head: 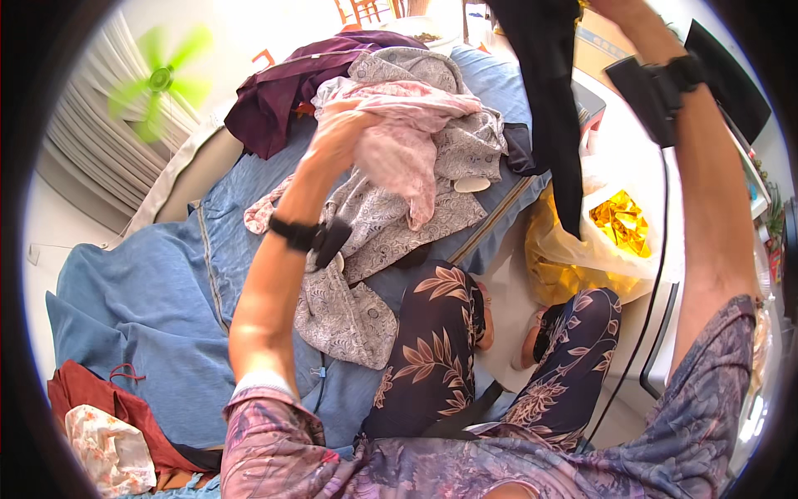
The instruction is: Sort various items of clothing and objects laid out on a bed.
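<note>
My left hand [340, 134] grips a pink patterned cloth [399, 150], which hangs over a heap of garments. Beneath it lies a grey-white paisley garment [386, 218] spread across the blue cover. My raised right hand [601, 5] is at the top edge of the view, mostly cut off. A long black garment [552, 106] hangs beside it; the grip itself is hidden. A dark purple garment [274, 100] lies behind the pink cloth, to the left. Both wrists wear black straps with a device.
A plastic bag with gold foil [620, 221] stands right of my knees. Blue fabric [143, 324] covers the seat at left, with a rust-red garment [112, 399] and a floral cloth [109, 449] at its lower corner. A green fan [160, 79] spins at upper left. A black cable [661, 249] hangs at right.
</note>
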The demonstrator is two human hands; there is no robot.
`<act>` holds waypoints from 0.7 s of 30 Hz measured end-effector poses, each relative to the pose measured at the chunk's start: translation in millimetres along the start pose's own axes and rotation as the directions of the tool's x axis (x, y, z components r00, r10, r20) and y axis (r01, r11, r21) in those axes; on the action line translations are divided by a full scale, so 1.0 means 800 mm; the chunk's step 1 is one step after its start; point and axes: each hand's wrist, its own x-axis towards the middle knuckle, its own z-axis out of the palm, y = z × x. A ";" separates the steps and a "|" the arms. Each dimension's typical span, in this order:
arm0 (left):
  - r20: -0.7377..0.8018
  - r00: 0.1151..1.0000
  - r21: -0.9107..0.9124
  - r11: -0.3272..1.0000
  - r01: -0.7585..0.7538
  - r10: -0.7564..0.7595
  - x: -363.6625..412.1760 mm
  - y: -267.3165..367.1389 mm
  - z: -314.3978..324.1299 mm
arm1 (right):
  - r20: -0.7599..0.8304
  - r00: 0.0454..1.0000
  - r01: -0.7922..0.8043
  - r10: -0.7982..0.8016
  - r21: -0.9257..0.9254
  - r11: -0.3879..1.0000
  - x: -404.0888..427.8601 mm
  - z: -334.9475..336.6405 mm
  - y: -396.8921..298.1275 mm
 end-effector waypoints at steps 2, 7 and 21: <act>0.006 0.999 -0.031 0.998 -0.048 0.048 -0.063 0.051 0.004 | -0.235 0.953 -0.267 0.191 -0.357 0.895 -0.016 0.041 0.035; 0.187 0.904 0.457 0.781 -0.427 0.384 -0.222 0.134 -0.008 | 0.372 0.920 0.249 -0.121 -0.320 0.914 -0.132 0.194 0.044; -0.024 0.964 -0.265 0.928 -0.263 0.266 -0.447 0.176 0.004 | 0.358 0.843 -0.533 0.402 0.445 0.720 -0.391 0.264 -0.020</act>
